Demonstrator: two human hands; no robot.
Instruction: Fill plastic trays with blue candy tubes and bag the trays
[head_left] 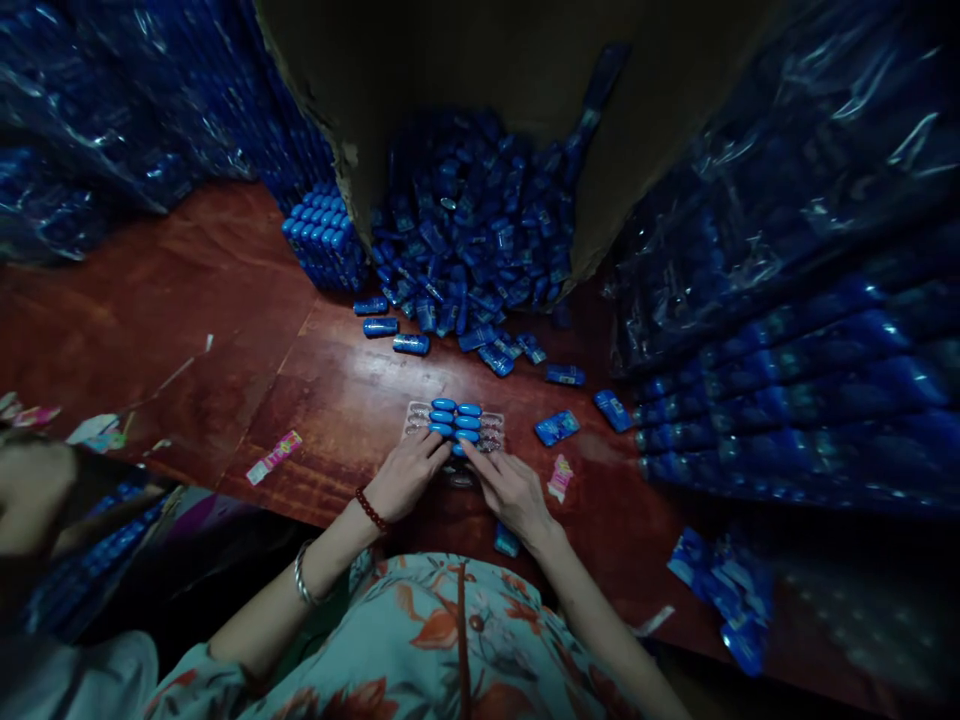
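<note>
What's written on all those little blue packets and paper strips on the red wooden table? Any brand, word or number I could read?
No text here can be read.
Loose blue wrapped packets: pale printed marks, too small and blurred.
Pink and white paper strip: print blurred.
Blue oval pieces in the clear plastic tray, at the left hand and right hand: no lettering visible.

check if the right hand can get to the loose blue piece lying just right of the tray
Probably yes. The right hand rests at the near edge of the tray, and the loose blue piece lies on the bare table close to its right, with nothing standing between them.
</note>
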